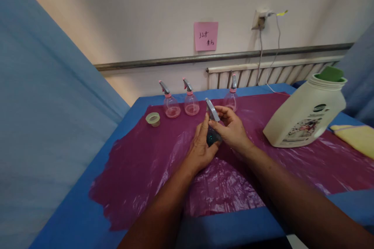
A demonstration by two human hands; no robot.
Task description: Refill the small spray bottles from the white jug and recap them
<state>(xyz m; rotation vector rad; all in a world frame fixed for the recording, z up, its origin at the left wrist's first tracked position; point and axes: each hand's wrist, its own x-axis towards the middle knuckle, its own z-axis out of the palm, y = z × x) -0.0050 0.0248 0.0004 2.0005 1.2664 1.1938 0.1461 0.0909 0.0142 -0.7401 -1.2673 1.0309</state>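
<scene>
Both my hands meet over the middle of a purple plastic sheet (140, 163) on a blue table. My left hand (200, 148) is wrapped round the body of a small spray bottle (210, 137), dark between my palms. My right hand (232, 128) pinches its grey trigger head (212, 110), which sticks up above my fingers. Three more clear spray bottles with pink liquid stand in a row behind: one at the left (171, 105), one in the middle (191, 103), one just behind my right hand (231, 97).
A small green cap (153, 118) lies left of the bottle row. A large cream jug (306, 114) with a green top lies tilted at the right, with a yellow cloth (355, 138) beyond it. A radiator, wall socket and pink note are behind; blue curtain at left.
</scene>
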